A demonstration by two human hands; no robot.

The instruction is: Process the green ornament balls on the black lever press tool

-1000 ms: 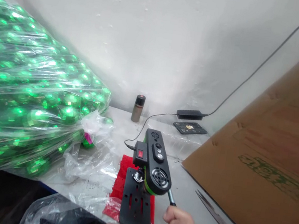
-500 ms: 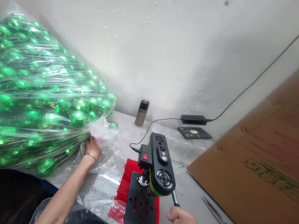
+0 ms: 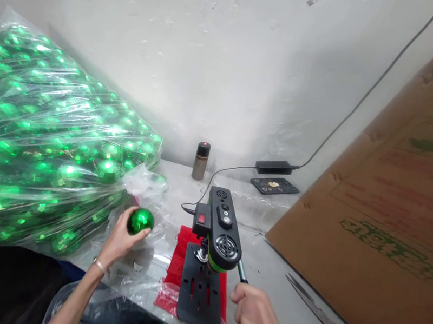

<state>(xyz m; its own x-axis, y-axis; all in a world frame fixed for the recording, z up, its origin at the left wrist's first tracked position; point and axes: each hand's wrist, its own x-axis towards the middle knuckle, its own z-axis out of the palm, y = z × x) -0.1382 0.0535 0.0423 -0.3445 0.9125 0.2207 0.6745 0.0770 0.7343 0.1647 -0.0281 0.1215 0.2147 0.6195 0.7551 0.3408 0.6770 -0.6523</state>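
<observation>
My left hand [image 3: 125, 235] holds a shiny green ball ornament [image 3: 140, 222] between thumb and fingers, just outside the mouth of a large clear plastic bag [image 3: 137, 179]. Many more green ball ornaments [image 3: 69, 171] fill that bag. On the right, my right hand [image 3: 257, 322] is wrapped around the dark handle [image 3: 242, 271] of a small black machine. This machine [image 3: 222, 228] has round vents, a red switch and a green band under its head. Its slotted black base plate [image 3: 200, 304] rests on a red cloth [image 3: 174, 273].
Behind the machine stand a dark-capped bottle [image 3: 200, 162], a black power adapter [image 3: 275, 167] with its cable, and a flat black device [image 3: 274, 186]. A large cardboard box [image 3: 389, 211] leans at the right, with long-nosed red-handled pliers [image 3: 323, 316] before it. A clear-lined bin [image 3: 113, 321] sits at the front edge.
My left hand has come out of the bag's mouth with a green ball ornament in its fingers. My right hand stays on the machine's handle. The view has shifted slightly.
</observation>
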